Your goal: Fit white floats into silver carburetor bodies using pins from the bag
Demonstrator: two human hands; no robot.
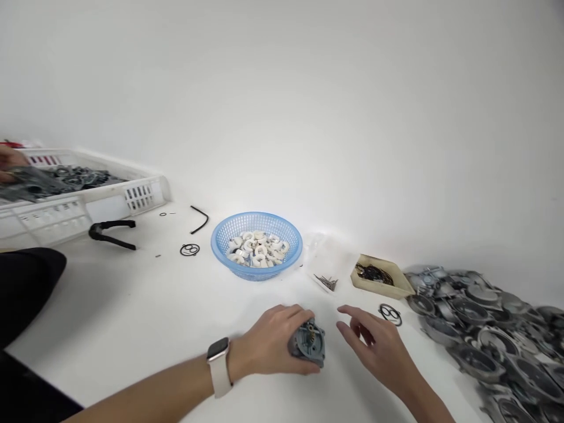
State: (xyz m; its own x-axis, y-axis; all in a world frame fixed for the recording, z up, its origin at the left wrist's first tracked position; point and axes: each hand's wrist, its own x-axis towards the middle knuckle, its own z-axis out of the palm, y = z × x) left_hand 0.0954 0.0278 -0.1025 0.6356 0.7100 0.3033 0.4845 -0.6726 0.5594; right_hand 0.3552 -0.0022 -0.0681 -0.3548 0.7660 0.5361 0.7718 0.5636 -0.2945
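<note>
A blue basket (258, 272) stands beyond; a metal pile (480, 359) lies at right. The left hand (281, 341) clasps a metal part (312, 346) over the table (167, 323); nearby, the right hand (377, 345) has thumb and forefinger parted.

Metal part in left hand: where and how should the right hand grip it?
Probably pinch the metal part by its right rim, right hand coming from the right: the left hand wraps its left side, while that rim stands exposed, lugs jutting out.
</note>
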